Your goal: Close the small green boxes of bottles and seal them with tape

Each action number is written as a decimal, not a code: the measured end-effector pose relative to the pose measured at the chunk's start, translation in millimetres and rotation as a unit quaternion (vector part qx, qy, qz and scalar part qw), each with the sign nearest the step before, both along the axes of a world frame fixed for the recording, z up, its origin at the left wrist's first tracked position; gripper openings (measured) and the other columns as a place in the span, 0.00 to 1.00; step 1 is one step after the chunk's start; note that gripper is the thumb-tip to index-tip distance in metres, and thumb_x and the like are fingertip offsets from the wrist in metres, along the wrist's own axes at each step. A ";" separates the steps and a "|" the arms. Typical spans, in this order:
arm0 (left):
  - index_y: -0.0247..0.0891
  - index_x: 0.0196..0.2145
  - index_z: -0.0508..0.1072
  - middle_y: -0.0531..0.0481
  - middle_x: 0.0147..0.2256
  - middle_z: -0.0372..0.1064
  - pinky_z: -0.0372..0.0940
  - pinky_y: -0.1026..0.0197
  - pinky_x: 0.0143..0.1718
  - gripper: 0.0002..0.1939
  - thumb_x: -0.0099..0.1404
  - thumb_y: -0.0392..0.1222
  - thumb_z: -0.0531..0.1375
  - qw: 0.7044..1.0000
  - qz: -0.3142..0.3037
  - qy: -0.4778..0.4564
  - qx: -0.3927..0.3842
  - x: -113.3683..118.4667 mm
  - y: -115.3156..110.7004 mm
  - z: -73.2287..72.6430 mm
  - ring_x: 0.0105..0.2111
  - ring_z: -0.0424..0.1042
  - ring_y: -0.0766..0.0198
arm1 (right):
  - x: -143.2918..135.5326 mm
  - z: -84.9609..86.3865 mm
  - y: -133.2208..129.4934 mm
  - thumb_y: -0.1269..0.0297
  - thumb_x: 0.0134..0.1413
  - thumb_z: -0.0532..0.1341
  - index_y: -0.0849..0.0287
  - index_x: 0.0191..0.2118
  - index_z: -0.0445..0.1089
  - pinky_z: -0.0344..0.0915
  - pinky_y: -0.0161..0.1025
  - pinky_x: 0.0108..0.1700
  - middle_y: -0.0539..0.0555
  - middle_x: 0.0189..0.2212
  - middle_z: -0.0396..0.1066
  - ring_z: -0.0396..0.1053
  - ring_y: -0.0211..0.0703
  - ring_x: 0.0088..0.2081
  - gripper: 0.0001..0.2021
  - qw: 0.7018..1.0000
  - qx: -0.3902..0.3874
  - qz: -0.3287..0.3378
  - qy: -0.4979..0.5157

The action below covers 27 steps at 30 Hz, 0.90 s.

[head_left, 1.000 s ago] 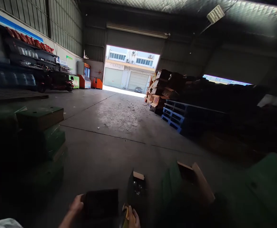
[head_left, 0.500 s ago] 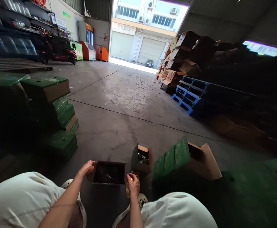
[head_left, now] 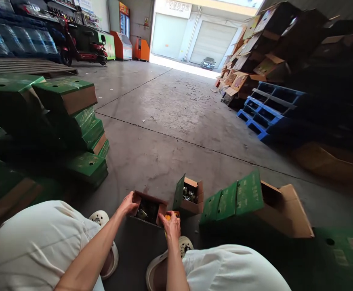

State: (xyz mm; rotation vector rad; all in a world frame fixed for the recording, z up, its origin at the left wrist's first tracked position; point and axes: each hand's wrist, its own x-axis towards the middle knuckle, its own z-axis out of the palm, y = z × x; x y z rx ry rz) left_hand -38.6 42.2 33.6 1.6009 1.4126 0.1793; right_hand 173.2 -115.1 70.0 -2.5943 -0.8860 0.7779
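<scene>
A small open cardboard box [head_left: 162, 208] sits on the floor between my feet, with dark, shiny contents partly seen inside. My left hand [head_left: 130, 203] grips its left side, fingers curled over the edge. At the opposite side, my right hand [head_left: 171, 225] touches the right wall, its fingers bent around a yellow-orange object [head_left: 167, 217]. Most of that object is hidden by the hand, so its kind is unclear. Just beyond the right hand stands a second open box [head_left: 179, 198], green outside, holding several shiny wrapped items.
Green cartons [head_left: 87, 165] are stacked on my left. To the right are a large open green carton [head_left: 227, 202] and another green carton [head_left: 343, 250]. Farther off stand blue pallets [head_left: 259, 115], piled cardboard boxes [head_left: 252, 52] and a red scooter [head_left: 84, 52].
The view has tipped down and turned left. The box between my hands is now slanted, with its right wall showing. My left hand still grips its side; the yellow-orange object stays in my right hand.
</scene>
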 end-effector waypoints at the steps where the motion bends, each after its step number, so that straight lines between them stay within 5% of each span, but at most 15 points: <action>1: 0.36 0.57 0.67 0.40 0.51 0.77 0.67 0.61 0.50 0.29 0.58 0.34 0.65 1.000 0.003 0.024 0.001 2.6 -1.7 -2.7 0.53 0.76 0.53 | -1.7 1.2 2.1 0.45 0.64 0.64 0.54 0.57 0.75 0.66 0.40 0.47 0.63 0.50 0.73 0.77 0.52 0.48 0.23 1.000 -0.010 0.000 -0.006; 8: 0.37 0.64 0.57 0.35 0.52 0.77 0.67 0.55 0.50 0.40 0.57 0.35 0.68 0.989 0.015 0.145 -0.016 19.7 1.0 -9.7 0.53 0.78 0.44 | -9.3 1.4 21.5 0.44 0.61 0.68 0.51 0.61 0.68 0.66 0.42 0.46 0.62 0.53 0.67 0.78 0.54 0.47 0.28 0.996 -0.081 -0.035 -0.016; 13: 0.45 0.65 0.61 0.39 0.53 0.78 0.68 0.55 0.50 0.43 0.54 0.35 0.70 0.991 0.023 0.132 -0.013 20.9 4.2 -2.7 0.56 0.77 0.43 | -7.6 -0.6 26.1 0.46 0.61 0.68 0.50 0.62 0.66 0.66 0.42 0.47 0.61 0.53 0.67 0.78 0.54 0.49 0.28 0.994 -0.095 -0.049 -0.012; 16: 0.48 0.58 0.67 0.42 0.53 0.79 0.70 0.54 0.50 0.32 0.60 0.54 0.70 0.992 0.085 -0.002 -0.098 18.9 7.0 3.5 0.55 0.78 0.46 | -5.8 -0.4 24.7 0.47 0.63 0.67 0.49 0.62 0.67 0.66 0.42 0.47 0.60 0.53 0.67 0.78 0.53 0.49 0.26 0.993 -0.099 -0.057 0.009; 18: 0.49 0.56 0.68 0.42 0.50 0.80 0.73 0.50 0.47 0.29 0.67 0.70 0.58 0.965 0.138 -0.094 -0.203 19.0 8.9 7.3 0.50 0.80 0.48 | -5.4 0.2 23.0 0.48 0.65 0.66 0.49 0.62 0.67 0.66 0.42 0.48 0.60 0.53 0.68 0.78 0.53 0.50 0.25 0.994 -0.093 -0.059 0.018; 20: 0.49 0.53 0.68 0.42 0.48 0.81 0.74 0.47 0.43 0.34 0.70 0.77 0.46 0.943 0.176 -0.115 -0.259 21.3 10.2 9.3 0.46 0.82 0.49 | -5.8 1.0 21.1 0.50 0.65 0.65 0.48 0.63 0.67 0.65 0.42 0.48 0.60 0.54 0.68 0.77 0.53 0.50 0.24 0.994 -0.087 -0.058 0.018; 27: 0.45 0.54 0.70 0.43 0.45 0.82 0.74 0.51 0.42 0.23 0.68 0.59 0.62 0.974 0.137 -0.023 -0.176 31.6 22.1 -0.8 0.43 0.82 0.50 | -8.7 -1.5 13.6 0.52 0.65 0.65 0.48 0.65 0.69 0.66 0.41 0.48 0.61 0.54 0.68 0.78 0.51 0.47 0.25 0.996 -0.069 -0.058 0.012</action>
